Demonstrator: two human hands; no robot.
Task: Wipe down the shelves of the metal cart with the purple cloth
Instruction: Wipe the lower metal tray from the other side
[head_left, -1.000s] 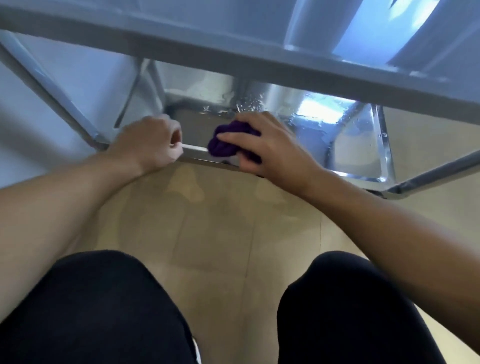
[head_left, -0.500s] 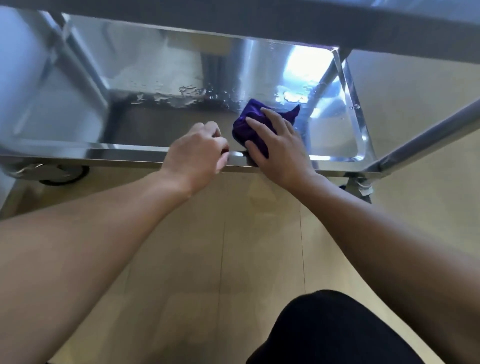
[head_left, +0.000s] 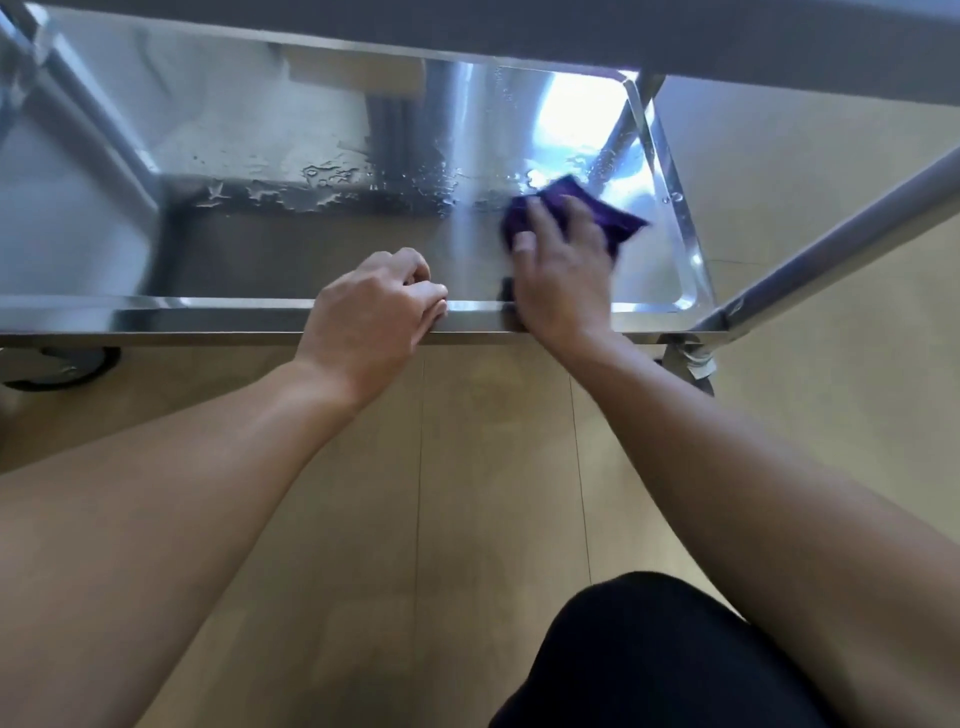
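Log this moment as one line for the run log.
step: wiping bottom shelf; right hand: presses purple cloth; left hand: grips front rim; unwiped: water droplets mid-shelf

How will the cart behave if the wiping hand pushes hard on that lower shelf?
The cart will probably roll: wheels show under the shelf. The left hand gripping the front rim likely steadies it. Water on the metal may let the cloth slide easily under the right hand.

2 bare forearms (head_left: 218, 499), no sleeves; black trousers (head_left: 654, 660).
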